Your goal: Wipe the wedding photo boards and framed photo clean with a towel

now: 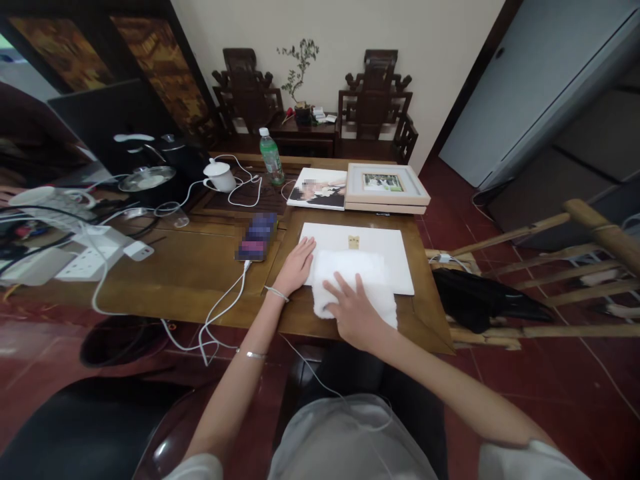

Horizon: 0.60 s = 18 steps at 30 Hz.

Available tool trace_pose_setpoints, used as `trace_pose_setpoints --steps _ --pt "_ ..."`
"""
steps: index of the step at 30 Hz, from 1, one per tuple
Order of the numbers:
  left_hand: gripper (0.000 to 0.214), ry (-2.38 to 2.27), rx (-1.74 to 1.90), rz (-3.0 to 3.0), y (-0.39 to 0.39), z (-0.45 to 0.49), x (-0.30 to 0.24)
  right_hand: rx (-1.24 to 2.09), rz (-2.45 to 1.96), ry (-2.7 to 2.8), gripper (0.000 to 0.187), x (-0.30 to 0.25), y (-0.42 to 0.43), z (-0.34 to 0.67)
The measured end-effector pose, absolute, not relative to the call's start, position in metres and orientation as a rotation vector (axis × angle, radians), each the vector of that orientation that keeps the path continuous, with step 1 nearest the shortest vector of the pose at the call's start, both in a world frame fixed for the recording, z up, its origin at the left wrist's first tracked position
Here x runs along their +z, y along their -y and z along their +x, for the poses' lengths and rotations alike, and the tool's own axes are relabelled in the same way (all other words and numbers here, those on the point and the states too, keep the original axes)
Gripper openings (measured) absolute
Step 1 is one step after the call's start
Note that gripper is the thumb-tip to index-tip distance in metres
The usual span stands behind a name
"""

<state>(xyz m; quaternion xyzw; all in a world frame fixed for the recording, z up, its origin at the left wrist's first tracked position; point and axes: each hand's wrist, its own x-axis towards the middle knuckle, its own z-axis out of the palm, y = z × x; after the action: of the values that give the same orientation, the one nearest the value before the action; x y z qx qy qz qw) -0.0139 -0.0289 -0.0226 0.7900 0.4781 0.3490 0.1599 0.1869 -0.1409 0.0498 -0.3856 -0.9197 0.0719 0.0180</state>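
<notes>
**Right hand spread on a fluffy cloth, left hand flat at the panel's edge**

A smooth, white rectangular panel [397, 260] lies flat on the brown wooden desk [330, 217], near its right end. One small, gold-toned plate [353, 242] sits near the middle of the panel's far edge. One white cloth [350, 262], thick and fleecy with soft, rounded edges, covers the panel's near middle and overhangs its near edge onto the wood.

The right hand [357, 319] rests palm down on the cloth, fingers spread apart; its forearm comes in from the lower right. The left hand [298, 267] lies flat with fingers extended and fairly close together, touching the panel's left edge. Two bands circle that arm: a pale one [277, 293] at the wrist and a silver one [256, 355] farther up the forearm.

Beyond the panel are what look like two stacked, pale rectangular frames [420, 190] and, just beside them, one glossy photo panel [330, 177]. To the left stand one green-tinted plastic bottle [271, 159] and one lidded white cup [221, 177].
</notes>
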Motion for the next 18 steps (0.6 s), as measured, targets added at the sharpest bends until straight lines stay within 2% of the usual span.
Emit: trace_pose_setpoints --steps 8,12,18 --pt "0.045 -1.366 0.998 2.239 0.029 -0.014 -0.022 0.177 -1.359 2.764 0.047 0.057 0.067 0.183" --pt "0.053 -1.429 1.151 2.005 0.035 -0.011 -0.011 0.041 -1.428 2.690 0.047 0.052 0.030 0.166" --pt "0.068 -1.316 1.373 1.631 0.036 -0.013 -0.006 0.118 -1.113 2.829 0.044 0.046 0.051 0.148"
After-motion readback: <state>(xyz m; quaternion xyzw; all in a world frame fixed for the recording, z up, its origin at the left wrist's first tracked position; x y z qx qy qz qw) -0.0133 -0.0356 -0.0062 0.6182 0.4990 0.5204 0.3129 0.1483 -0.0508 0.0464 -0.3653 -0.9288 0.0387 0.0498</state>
